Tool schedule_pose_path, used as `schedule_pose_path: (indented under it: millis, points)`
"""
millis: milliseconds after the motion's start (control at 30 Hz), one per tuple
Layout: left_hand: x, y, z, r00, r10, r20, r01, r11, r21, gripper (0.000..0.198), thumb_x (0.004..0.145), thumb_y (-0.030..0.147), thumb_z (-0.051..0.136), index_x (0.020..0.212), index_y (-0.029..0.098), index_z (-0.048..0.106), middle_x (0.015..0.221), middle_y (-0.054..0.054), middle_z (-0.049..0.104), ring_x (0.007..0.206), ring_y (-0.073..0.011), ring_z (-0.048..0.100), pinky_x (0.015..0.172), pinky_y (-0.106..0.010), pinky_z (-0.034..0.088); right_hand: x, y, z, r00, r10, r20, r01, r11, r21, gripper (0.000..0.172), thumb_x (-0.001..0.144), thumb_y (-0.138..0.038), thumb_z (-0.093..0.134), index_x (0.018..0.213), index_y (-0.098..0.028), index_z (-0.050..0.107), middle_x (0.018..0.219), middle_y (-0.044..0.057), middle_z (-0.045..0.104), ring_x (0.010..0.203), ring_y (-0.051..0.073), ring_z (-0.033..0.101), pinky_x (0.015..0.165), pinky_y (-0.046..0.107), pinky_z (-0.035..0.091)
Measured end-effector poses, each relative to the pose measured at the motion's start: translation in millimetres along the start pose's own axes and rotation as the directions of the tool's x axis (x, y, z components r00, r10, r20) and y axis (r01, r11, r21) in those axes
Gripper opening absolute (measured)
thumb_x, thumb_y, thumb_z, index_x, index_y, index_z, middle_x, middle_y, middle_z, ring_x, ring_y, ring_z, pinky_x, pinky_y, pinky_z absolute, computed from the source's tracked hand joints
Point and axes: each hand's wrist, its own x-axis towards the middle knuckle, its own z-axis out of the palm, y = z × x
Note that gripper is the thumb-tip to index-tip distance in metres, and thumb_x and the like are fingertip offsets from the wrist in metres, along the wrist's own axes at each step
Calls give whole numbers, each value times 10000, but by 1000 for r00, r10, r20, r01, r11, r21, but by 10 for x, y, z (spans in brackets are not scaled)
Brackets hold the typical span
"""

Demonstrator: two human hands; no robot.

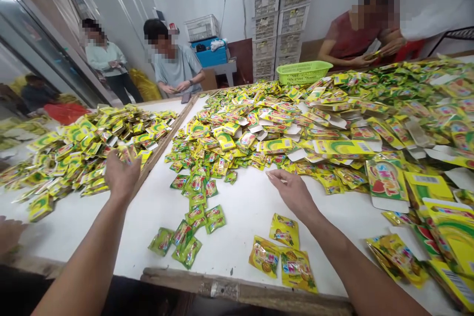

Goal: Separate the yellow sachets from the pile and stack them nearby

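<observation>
My left hand (122, 175) reaches over the heap of filled yellow boxes (85, 143) on the left, its thumb and fingers apart and no held item visible. My right hand (292, 192) hovers above the white tabletop (240, 212), fingers stretched forward and nothing seen in them. Just beyond it begins a large pile of small packets and flat yellow-green cartons (274, 145). Green watermelon packets (192, 207) trail from the pile toward the front edge. Three yellow pineapple packets (283, 252) lie below my right hand.
A wooden strip (166, 138) divides the table. Open cartons (387, 182) and more yellow packets (398, 256) crowd the right. A green basket (303, 73) stands behind the pile. Co-workers sit and stand beyond; another person's hand (11, 234) shows at far left. Crates (264, 24) are stacked behind.
</observation>
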Motion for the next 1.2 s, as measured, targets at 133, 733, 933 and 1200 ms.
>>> schedule_pose_path:
  millis: [133,733,933,1200]
  points:
    - [34,5,218,985,138,100,-146,987,71,461,689,364,674,1085,147,581,1078,-134,618,1039,-336,544,798,-397,427,17,25,49,999,-37,-18,36,998,-57,259,744,-432,514,735,-213,653,837,43,698,694,197,584,653,326,447]
    - [-1242,745,1313,516,606,606,-200,773,-602,245,637,351,667,521,182,533,506,34,491,500,-117,426,493,-231,271,-45,102,183,989,-140,52,145,982,-118,348,776,-358,537,1097,-240,598,1046,61,645,886,200,582,731,316,453]
    - [-1469,820,1166,388,670,633,42,673,-738,196,668,361,638,647,168,666,581,-10,609,557,-142,520,561,-245,373,-49,46,103,966,-152,210,192,964,-183,142,764,-308,536,820,-218,631,718,0,627,682,163,544,633,268,393]
    - [-1568,1172,1188,650,493,578,-376,870,-320,302,733,469,591,720,169,616,740,-99,660,723,-244,602,611,-293,361,132,141,-196,963,27,-268,-124,927,-353,227,785,-347,531,943,-197,590,807,64,649,742,219,563,624,288,359]
